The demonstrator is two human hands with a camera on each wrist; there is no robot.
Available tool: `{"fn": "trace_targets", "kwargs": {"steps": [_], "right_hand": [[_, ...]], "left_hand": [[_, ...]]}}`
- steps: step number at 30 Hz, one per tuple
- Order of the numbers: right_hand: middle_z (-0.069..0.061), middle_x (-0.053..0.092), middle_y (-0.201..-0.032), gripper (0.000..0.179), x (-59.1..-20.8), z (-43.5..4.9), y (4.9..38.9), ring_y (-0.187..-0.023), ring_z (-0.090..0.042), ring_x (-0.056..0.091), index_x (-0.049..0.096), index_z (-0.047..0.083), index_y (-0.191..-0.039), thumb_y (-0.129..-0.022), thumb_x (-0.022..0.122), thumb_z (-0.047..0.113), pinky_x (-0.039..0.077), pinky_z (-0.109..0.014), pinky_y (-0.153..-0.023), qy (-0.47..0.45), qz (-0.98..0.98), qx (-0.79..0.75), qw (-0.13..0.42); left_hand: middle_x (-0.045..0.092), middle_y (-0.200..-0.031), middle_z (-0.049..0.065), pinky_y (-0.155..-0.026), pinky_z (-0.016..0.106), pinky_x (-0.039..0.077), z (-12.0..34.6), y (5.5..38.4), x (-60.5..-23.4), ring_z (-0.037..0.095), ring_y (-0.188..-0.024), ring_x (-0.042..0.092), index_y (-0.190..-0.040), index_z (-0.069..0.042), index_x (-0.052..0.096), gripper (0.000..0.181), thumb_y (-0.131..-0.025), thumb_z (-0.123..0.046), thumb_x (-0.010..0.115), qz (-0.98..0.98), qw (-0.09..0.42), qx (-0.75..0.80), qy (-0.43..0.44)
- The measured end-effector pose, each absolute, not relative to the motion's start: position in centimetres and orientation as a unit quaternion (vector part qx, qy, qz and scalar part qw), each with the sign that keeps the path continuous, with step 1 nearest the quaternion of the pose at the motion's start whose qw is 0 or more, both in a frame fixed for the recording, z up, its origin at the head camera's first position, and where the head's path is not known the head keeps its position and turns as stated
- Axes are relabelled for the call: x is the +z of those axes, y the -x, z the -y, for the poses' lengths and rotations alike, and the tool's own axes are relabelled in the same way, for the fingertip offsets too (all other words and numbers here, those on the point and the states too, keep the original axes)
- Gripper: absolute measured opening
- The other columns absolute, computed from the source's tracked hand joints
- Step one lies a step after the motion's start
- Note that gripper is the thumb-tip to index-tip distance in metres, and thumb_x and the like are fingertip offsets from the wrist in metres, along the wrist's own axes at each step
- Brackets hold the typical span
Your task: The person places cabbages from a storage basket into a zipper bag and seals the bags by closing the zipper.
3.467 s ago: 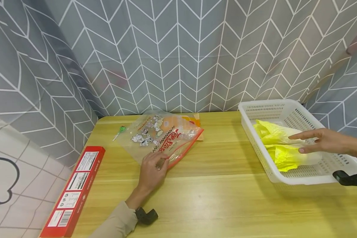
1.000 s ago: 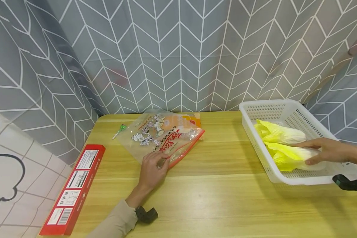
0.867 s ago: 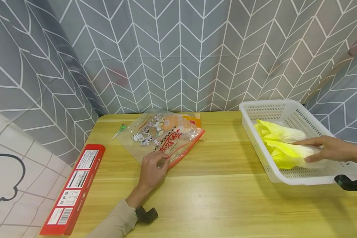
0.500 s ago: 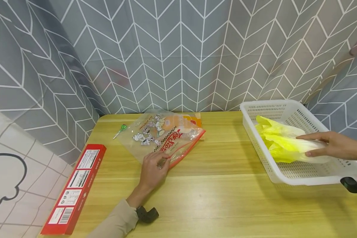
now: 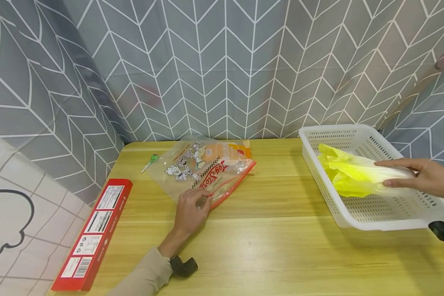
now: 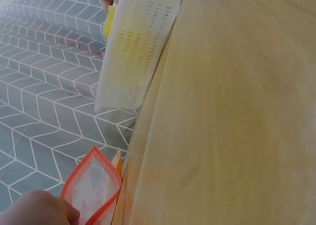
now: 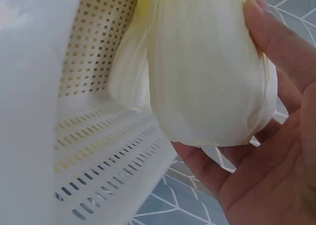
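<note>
A Chinese cabbage [image 7: 207,72] is lying at a slant over the basket, its pale base held up and its yellow leaves pointing toward the basket's near-left wall; whether the leaves are touching plastic cannot be told. The right hand [image 5: 425,176] is clamping that base, thumb and fingers on opposite sides. Beside it a second cabbage [image 7: 129,69], mostly hidden from the head view, is resting inside the white perforated basket [image 5: 385,225]. Well apart, the left hand [image 5: 191,207] is pinching the red edge of a clear printed bag [image 5: 181,168], whose mouth is gaping in the left wrist view. The step in hand seems to be taking one cabbage out of the basket while the bag is being kept ready; the next move is probably calling for raising the leafy end clear of the rim and aiming it at that gap, with the red edge held apart. An orange packet [image 5: 242,150] is lying partly under the bag, and a long red box [image 5: 92,236] is lying farther left on the wooden counter [image 5: 274,246].
</note>
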State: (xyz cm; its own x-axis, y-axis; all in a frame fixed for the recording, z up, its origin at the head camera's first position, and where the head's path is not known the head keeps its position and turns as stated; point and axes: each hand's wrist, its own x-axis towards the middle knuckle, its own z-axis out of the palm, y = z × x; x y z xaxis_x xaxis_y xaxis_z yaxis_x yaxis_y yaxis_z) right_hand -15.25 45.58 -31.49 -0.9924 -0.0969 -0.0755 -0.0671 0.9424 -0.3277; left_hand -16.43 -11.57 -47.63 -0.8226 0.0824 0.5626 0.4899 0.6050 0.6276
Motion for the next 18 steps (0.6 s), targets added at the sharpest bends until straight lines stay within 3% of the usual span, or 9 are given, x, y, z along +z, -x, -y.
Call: {"fn": "trace_targets", "kwargs": {"steps": [5, 12, 18], "right_hand": [[-0.036, 0.06, -0.124, 0.06, -31.1, -45.7, 15.2, -0.066, -0.005, 0.059, 0.056, 0.024, -0.147, -0.091, 0.077, 0.034, 0.053, -0.027, -0.055, 0.021, -0.982, -0.183, 0.037], [-0.039, 0.063, -0.117, 0.064, -30.4, -46.0, 15.4, -0.064, -0.018, 0.068, 0.046, 0.006, -0.151, -0.096, 0.071, 0.028, 0.058, -0.034, -0.054, 0.01, -0.976, -0.216, 0.027], [-0.044, 0.054, -0.127, 0.061, -30.0, -45.4, 15.5, -0.062, -0.016, 0.066, 0.043, 0.009, -0.153, -0.099, 0.067, 0.026, 0.056, -0.031, -0.051, 0.021, -0.978, -0.21, -0.007]], "left_hand": [[0.079, -0.098, 0.008, -0.101, 0.052, 0.048, 11.6, 16.4, -47.6, 0.029, -0.099, 0.073, -0.091, -0.009, 0.077, 0.007, -0.084, -0.008, 0.078, 0.859, 0.25, -0.419, 0.158], [0.079, -0.099, 0.009, -0.1, 0.052, 0.048, 11.5, 16.4, -47.5, 0.029, -0.1, 0.073, -0.09, -0.009, 0.077, 0.006, -0.084, -0.009, 0.078, 0.858, 0.25, -0.422, 0.151], [0.079, -0.098, 0.009, -0.099, 0.052, 0.049, 11.5, 16.4, -47.5, 0.029, -0.098, 0.073, -0.09, -0.008, 0.077, 0.007, -0.084, -0.008, 0.078, 0.855, 0.256, -0.424, 0.152]]}}
